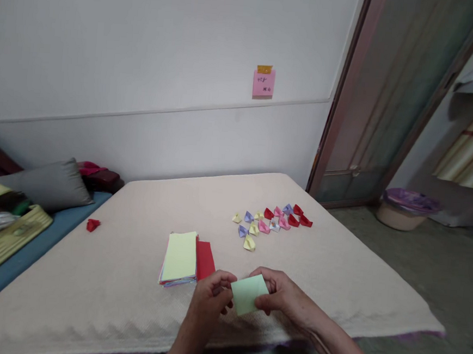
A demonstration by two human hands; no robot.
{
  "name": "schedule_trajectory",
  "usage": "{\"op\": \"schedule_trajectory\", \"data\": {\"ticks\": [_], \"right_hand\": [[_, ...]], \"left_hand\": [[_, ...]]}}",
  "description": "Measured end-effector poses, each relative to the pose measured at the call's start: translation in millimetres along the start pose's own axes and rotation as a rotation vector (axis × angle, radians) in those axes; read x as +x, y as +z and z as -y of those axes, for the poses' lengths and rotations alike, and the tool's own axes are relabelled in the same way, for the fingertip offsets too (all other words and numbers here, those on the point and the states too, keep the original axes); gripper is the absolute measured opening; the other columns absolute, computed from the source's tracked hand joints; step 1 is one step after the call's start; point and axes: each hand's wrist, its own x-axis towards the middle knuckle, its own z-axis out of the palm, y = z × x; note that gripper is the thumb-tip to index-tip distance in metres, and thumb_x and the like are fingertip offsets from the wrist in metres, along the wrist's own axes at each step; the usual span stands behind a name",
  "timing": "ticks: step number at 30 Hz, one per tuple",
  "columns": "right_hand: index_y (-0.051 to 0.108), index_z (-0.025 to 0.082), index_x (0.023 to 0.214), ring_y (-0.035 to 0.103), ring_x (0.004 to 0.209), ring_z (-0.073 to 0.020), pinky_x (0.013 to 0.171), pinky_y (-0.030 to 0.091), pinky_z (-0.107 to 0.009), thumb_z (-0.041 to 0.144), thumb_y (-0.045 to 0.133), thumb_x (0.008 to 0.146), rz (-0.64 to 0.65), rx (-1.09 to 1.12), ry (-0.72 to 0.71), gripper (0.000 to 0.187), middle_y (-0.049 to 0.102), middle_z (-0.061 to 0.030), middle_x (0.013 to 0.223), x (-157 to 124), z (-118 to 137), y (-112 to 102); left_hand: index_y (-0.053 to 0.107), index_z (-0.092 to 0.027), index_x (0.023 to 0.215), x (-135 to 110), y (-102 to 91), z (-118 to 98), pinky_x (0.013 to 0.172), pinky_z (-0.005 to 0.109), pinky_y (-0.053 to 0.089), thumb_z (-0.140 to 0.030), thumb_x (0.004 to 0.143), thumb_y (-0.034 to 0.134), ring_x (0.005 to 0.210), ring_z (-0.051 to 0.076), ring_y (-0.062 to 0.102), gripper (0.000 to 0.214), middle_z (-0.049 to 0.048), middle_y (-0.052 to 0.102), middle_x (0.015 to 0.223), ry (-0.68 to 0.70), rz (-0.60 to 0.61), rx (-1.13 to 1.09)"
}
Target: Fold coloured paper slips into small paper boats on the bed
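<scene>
A light green piece of paper (pixel 247 294), which looks folded to a small rectangle, is held up over the near edge of the cloth-covered table. My right hand (pixel 282 296) pinches its right side, thumb in front and fingers behind. At the left edge, my left hand (pixel 212 296) has curled fingers closed on the paper's upper left corner. Just beyond my left hand lies a stack of coloured paper (pixel 180 257) with a pale yellow sheet on top. A red sheet (pixel 204 260) sticks out from the stack's right side.
Several small folded paper pieces (pixel 264 226) in red, pink, purple and yellow stand in rows on the pale cloth (pixel 144 208). One red folded piece (pixel 92 224) sits far left. A grey cushion (pixel 51 184) lies beyond the left edge; a bin (pixel 404 209) stands on the floor at right.
</scene>
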Motion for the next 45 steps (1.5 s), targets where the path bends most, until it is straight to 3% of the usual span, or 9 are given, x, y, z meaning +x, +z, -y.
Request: {"op": "schedule_trajectory", "data": {"ticks": [12, 18, 22, 25, 28, 32, 35, 38, 45], "right_hand": [[0.060, 0.013, 0.082, 0.046, 0.054, -0.0075, 0.044, 0.034, -0.015, 0.003, 0.060, 0.058, -0.002, 0.059, 0.006, 0.027, 0.057, 0.0036, 0.064, -0.5, 1.5, 0.0], [0.060, 0.013, 0.084, 0.048, 0.058, -0.0105, 0.046, 0.036, -0.018, 0.015, 0.063, 0.068, 0.032, 0.064, -0.030, 0.017, 0.057, 0.0004, 0.068, -0.5, 0.1, 0.1], [0.058, 0.014, 0.097, 0.053, 0.065, -0.0144, 0.057, 0.041, -0.024, 0.037, 0.049, 0.086, -0.075, 0.013, -0.137, 0.027, 0.058, -0.0019, 0.070, -1.0, 3.2, 0.1], [0.045, 0.017, 0.122, 0.056, 0.075, -0.0168, 0.074, 0.042, -0.030, 0.036, 0.046, 0.089, -0.149, -0.130, -0.224, 0.038, 0.061, -0.0014, 0.073, -2.5, 3.6, 2.0], [0.033, 0.023, 0.134, 0.057, 0.087, -0.0181, 0.083, 0.041, -0.032, 0.027, 0.051, 0.085, -0.150, -0.301, -0.299, 0.052, 0.062, -0.0041, 0.094, -3.6, -2.2, 6.5], [0.041, 0.027, 0.131, 0.056, 0.085, -0.0181, 0.082, 0.043, -0.033, 0.011, 0.050, 0.078, -0.240, -0.615, -0.363, 0.056, 0.059, -0.0045, 0.098, -1.0, -14.8, 11.4], [0.044, 0.029, 0.129, 0.052, 0.101, -0.0212, 0.089, 0.041, -0.036, 0.005, 0.049, 0.071, -0.274, -0.704, -0.495, 0.063, 0.053, -0.0066, 0.116, 3.1, -22.1, 12.0], [0.049, 0.028, 0.125, 0.046, 0.114, -0.0211, 0.097, 0.037, -0.035, 0.001, 0.047, 0.067, -0.238, -0.632, -0.566, 0.064, 0.050, -0.0055, 0.124, 6.1, -26.9, 14.3], [0.067, 0.025, 0.096, 0.061, 0.087, -0.0184, 0.080, 0.045, -0.029, 0.005, 0.048, 0.067, -0.288, -0.389, -0.452, 0.039, 0.068, -0.0020, 0.094, 7.1, -32.1, 25.3]], "left_hand": [[0.067, -0.016, 0.088, -4.8, -5.2, -8.8, 0.046, 0.019, 0.031, -0.013, 0.064, 0.063, 0.050, 0.008, 0.043, 0.024, -0.0032, 0.053, 0.060, 0.128, 0.093, 0.108], [0.070, -0.017, 0.074, -7.6, -5.0, -12.6, 0.053, 0.021, 0.034, -0.018, 0.072, 0.057, 0.058, 0.012, 0.048, 0.013, 0.0007, 0.057, 0.065, 0.287, -0.031, 0.279], [0.067, -0.016, 0.066, -4.8, -4.8, -10.3, 0.047, 0.022, 0.033, -0.023, 0.072, 0.054, 0.047, 0.012, 0.045, 0.016, -0.0021, 0.050, 0.048, 0.088, -0.165, 0.158], [0.060, -0.016, 0.057, -1.8, -4.3, -2.9, 0.043, 0.021, 0.029, -0.030, 0.070, 0.057, 0.042, 0.010, 0.040, 0.020, -0.0038, 0.046, 0.042, -0.030, -0.224, -0.042], [0.051, -0.016, 0.052, -1.1, -3.1, 4.1, 0.042, 0.019, 0.026, -0.034, 0.071, 0.060, 0.041, 0.007, 0.037, 0.028, -0.0041, 0.046, 0.043, -0.083, -0.238, -0.289], [0.050, -0.016, 0.059, -1.7, -3.4, 6.3, 0.042, 0.017, 0.027, -0.032, 0.070, 0.066, 0.042, 0.006, 0.038, 0.025, -0.0058, 0.045, 0.048, -0.147, -0.226, -0.574], [0.051, -0.015, 0.063, -2.0, -5.1, 5.7, 0.041, 0.016, 0.029, -0.029, 0.068, 0.069, 0.043, 0.005, 0.040, 0.023, -0.0061, 0.045, 0.051, -0.164, -0.233, -0.672], [0.051, -0.015, 0.064, -2.9, -4.5, 7.2, 0.040, 0.015, 0.030, -0.028, 0.066, 0.070, 0.044, 0.005, 0.042, 0.024, -0.0057, 0.046, 0.052, -0.204, -0.226, -0.714], [0.054, -0.014, 0.068, -8.4, 7.6, 7.0, 0.041, 0.015, 0.033, -0.029, 0.067, 0.069, 0.045, 0.005, 0.044, 0.021, -0.0051, 0.048, 0.053, -0.283, -0.181, -0.684]]}}
